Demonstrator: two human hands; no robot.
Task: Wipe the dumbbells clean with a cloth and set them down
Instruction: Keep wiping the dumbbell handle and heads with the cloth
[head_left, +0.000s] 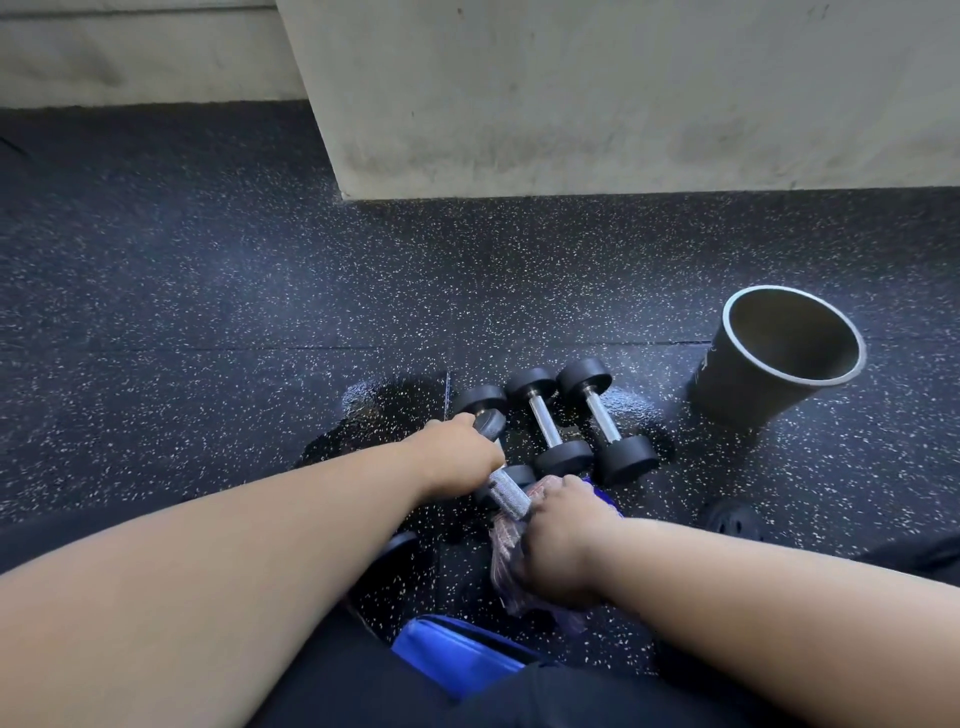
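My left hand (457, 457) grips the dumbbell (506, 491) at centre frame by one end, steadying it so my right hand (563, 540), clutching the cloth (511, 556), can rub its handle.

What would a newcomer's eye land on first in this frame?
Two bare forearms reach in from the bottom edge: the left hand grips one end of a dumbbell while the right hand holds a cloth round its knurled handle. Just beyond lie two more dumbbells side by side on wet speckled rubber floor. To the right stands an open dark bucket.
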